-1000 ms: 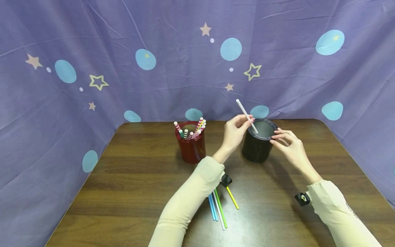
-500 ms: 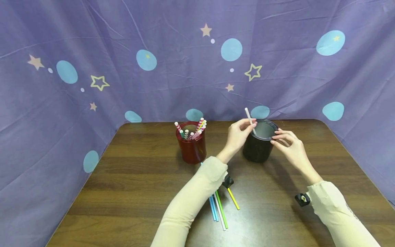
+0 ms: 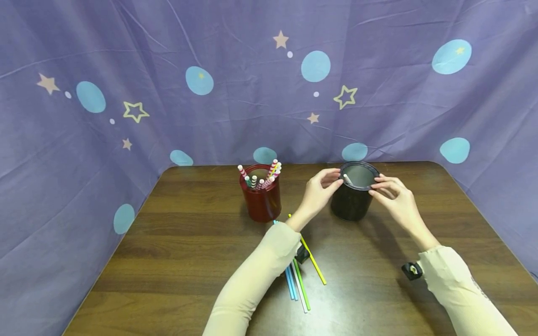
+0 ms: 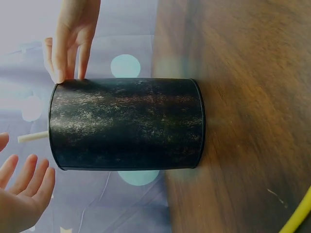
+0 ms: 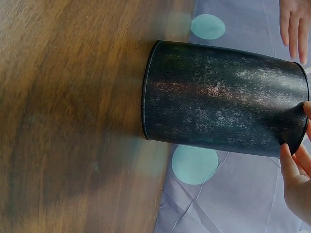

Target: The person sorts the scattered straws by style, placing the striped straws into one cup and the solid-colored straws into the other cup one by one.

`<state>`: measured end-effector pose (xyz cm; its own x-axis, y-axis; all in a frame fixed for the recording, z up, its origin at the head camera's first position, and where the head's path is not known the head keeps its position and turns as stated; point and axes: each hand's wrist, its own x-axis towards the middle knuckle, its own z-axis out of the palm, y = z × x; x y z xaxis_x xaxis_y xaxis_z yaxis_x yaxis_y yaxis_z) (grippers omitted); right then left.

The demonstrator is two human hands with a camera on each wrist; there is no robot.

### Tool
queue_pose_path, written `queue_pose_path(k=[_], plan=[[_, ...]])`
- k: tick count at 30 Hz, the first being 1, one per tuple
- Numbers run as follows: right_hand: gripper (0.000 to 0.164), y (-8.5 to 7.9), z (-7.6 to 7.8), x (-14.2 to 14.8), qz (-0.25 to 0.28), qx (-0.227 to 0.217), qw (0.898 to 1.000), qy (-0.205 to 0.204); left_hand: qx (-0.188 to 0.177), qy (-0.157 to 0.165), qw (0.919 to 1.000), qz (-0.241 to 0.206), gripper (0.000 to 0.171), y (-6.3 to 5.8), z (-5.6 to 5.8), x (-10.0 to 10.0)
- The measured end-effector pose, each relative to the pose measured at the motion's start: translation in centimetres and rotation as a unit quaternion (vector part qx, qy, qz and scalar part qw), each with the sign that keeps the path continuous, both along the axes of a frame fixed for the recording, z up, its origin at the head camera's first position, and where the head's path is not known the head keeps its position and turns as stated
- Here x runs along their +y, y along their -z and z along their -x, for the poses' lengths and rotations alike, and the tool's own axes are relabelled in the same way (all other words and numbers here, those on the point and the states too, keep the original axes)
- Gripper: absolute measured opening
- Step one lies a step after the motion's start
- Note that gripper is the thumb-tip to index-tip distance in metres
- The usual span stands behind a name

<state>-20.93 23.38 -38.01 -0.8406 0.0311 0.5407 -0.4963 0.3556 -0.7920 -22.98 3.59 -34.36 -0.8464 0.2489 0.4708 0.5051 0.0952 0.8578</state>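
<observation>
A white straw (image 3: 347, 179) leans inside the black can (image 3: 350, 204), its upper end just above the rim on the near left side. That straw (image 4: 33, 137) also sticks out past the can's mouth in the left wrist view. My left hand (image 3: 316, 195) is beside the left of the rim, thumb and fingers spread apart, holding nothing. With thumb and fingertips my right hand (image 3: 395, 201) grips the can's right rim. In the right wrist view the right thumb and fingers (image 5: 287, 165) touch the can (image 5: 218, 97) at its rim.
To the left stands a red can (image 3: 262, 205) with several striped straws (image 3: 269, 182). Blue, white and green straws (image 3: 301, 284) lie in front, partly under my left forearm, with a yellow straw (image 3: 318, 268) alongside. A patterned purple curtain (image 3: 252, 121) hangs behind the table (image 3: 176, 261).
The white straw has gone from my left fingers down into the black can. My left hand has let go and drawn back slightly left. The right hand stays on the rim.
</observation>
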Motion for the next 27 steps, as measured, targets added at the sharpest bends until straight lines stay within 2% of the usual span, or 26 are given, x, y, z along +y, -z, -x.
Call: queue_pose_path(k=[7,12,18,22,26,27], plan=[[0.017,-0.1,0.0,0.0,0.002,-0.005,1.000,0.002,0.000,0.028,0.9993,0.027,0.023,0.1,-0.5,-1.1],[0.017,-0.1,0.0,-0.1,0.000,-0.005,1.000,0.001,-0.003,0.061,0.9967,0.054,0.022,0.7,-0.3,-1.8],[0.017,-0.1,0.0,-0.1,-0.001,-0.008,1.000,0.007,-0.007,0.091,0.9899,0.109,0.020,2.5,0.7,-2.7],[0.016,-0.1,0.1,0.0,-0.002,-0.006,1.000,0.006,-0.015,0.114,0.9847,0.130,0.020,2.3,0.4,-3.5],[0.016,0.0,0.1,0.0,-0.001,-0.007,1.000,0.003,-0.022,0.124,0.9802,0.153,0.020,2.3,0.2,-4.2],[0.016,0.0,0.1,0.0,-0.001,-0.007,1.000,0.003,-0.018,0.127,0.9794,0.156,0.019,2.7,0.4,-4.3]])
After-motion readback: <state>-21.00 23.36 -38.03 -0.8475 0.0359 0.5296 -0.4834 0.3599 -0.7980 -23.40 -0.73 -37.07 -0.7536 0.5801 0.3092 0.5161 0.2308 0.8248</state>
